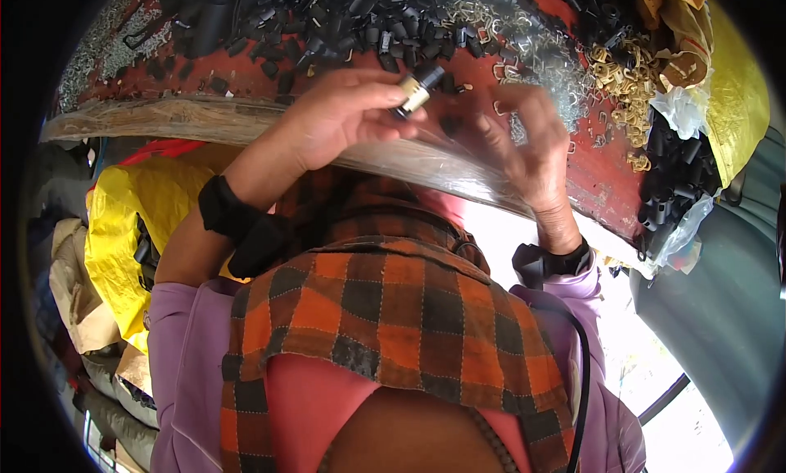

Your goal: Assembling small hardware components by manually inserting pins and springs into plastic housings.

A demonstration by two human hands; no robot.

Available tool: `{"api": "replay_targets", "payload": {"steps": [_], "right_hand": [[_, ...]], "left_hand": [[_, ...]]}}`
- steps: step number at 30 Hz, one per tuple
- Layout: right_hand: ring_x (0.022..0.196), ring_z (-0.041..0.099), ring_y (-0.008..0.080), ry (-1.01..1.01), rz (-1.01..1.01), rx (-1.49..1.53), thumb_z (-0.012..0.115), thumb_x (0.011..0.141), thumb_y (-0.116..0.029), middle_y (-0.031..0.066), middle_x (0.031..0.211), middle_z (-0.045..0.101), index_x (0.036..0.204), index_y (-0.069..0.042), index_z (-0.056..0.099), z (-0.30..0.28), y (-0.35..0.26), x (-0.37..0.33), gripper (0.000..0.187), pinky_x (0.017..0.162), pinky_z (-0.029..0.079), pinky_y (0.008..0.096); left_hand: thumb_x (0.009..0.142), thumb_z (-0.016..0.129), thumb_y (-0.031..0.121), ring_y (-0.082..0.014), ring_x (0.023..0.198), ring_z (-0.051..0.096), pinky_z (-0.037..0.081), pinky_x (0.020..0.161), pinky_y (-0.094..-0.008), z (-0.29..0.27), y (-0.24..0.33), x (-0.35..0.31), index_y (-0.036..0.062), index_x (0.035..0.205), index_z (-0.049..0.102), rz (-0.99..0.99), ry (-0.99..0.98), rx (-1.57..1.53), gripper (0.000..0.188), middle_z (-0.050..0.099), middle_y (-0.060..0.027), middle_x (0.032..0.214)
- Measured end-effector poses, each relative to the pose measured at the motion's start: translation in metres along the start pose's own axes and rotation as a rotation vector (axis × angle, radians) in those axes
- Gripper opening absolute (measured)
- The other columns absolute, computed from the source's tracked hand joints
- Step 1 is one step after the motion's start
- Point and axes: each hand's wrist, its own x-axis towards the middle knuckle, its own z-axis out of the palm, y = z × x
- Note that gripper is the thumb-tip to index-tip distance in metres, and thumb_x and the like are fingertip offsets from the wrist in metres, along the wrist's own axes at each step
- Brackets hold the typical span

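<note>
My left hand is closed on a small black cylinder with a pale, shiny band around its middle, pinched between thumb and fingers above the table's near edge. To its right, my right hand is raised over the table, smeared by motion. Its thumb and fingers look curled and apart, and I see nothing between them. Beyond both hands lie many black plastic pieces in a heap. Silvery wire clips are scattered on the red tabletop.
A plastic-wrapped edge runs along the table's near side. Gold-coloured clips are piled at the right, beside more black pieces and a yellow bag. Small silvery parts lie far left. Another yellow bag is below the table's left side.
</note>
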Motion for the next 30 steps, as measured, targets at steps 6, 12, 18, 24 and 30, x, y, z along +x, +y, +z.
{"api": "replay_targets", "payload": {"steps": [6, 12, 18, 24, 30], "right_hand": [[0.066, 0.058, 0.0285, -0.376, 0.094, -0.243, 0.062, 0.070, -0.014, 0.0118, 0.083, 0.055, 0.093, -0.005, 0.052, 0.017, 0.001, -0.009, 0.026, 0.055, 0.048, 0.0364], [0.067, 0.056, 0.0318, -0.404, 0.138, -0.286, 0.059, 0.072, -0.012, 0.0139, 0.081, 0.054, 0.093, -0.005, 0.052, 0.025, -0.009, -0.003, 0.023, 0.057, 0.047, 0.0381], [0.059, 0.056, 0.0261, -0.193, 0.441, 0.149, 0.055, 0.077, -0.006, 0.0129, 0.081, 0.054, 0.095, -0.002, 0.052, 0.018, -0.022, 0.010, 0.018, 0.055, 0.046, 0.0335], [0.065, 0.055, 0.0221, 0.037, 0.059, 0.005, 0.052, 0.079, -0.001, 0.0128, 0.080, 0.054, 0.101, 0.002, 0.052, 0.037, -0.029, 0.025, 0.022, 0.058, 0.045, 0.0297], [0.072, 0.054, 0.0211, 0.055, 0.143, 0.089, 0.055, 0.078, 0.000, 0.0125, 0.079, 0.053, 0.108, 0.004, 0.051, 0.040, -0.040, 0.020, 0.031, 0.062, 0.044, 0.0272]], "left_hand": [[0.083, 0.050, 0.014, -0.0159, 0.075, 0.060, 0.049, 0.063, -0.0205, -0.011, 0.001, -0.013, -0.0022, 0.104, 0.051, 0.217, 0.162, 0.151, 0.027, 0.060, -0.0122, 0.091], [0.080, 0.056, 0.015, -0.0168, 0.077, 0.060, 0.048, 0.067, -0.0214, 0.000, 0.002, -0.015, -0.0029, 0.107, 0.052, 0.200, 0.233, 0.154, 0.032, 0.060, -0.0099, 0.092], [0.077, 0.061, 0.012, -0.0172, 0.079, 0.060, 0.048, 0.070, -0.0232, 0.011, 0.000, -0.006, -0.0023, 0.109, 0.050, 0.161, 0.259, 0.086, 0.037, 0.059, -0.0091, 0.094], [0.077, 0.061, 0.011, -0.0155, 0.084, 0.058, 0.047, 0.074, -0.0254, 0.018, -0.006, 0.002, -0.0015, 0.110, 0.050, 0.151, 0.281, -0.029, 0.036, 0.059, -0.0070, 0.096], [0.081, 0.056, 0.009, -0.0128, 0.087, 0.056, 0.048, 0.075, -0.0271, 0.013, -0.006, 0.004, 0.0022, 0.107, 0.052, 0.120, 0.272, -0.078, 0.027, 0.058, -0.0051, 0.097]]}}
